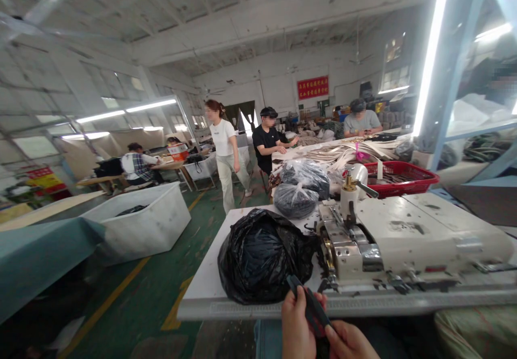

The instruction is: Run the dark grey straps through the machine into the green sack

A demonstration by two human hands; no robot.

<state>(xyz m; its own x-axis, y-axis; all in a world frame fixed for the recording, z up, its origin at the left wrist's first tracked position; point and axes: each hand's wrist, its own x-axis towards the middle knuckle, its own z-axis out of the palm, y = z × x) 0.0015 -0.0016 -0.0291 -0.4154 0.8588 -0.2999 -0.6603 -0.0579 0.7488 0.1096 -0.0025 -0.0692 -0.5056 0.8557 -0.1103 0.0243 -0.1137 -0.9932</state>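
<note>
Our fingers were closed on a dark strap, left hand and right hand both gripping it, low before the table edge. Just beyond the strap sat a black plastic bag, with the sewing machine beside it.

I'm looking into a factory workshop: an industrial machine on a white worktable, bagged material (black sacks), tube lights overhead, and other people at work across a green painted floor.
</note>
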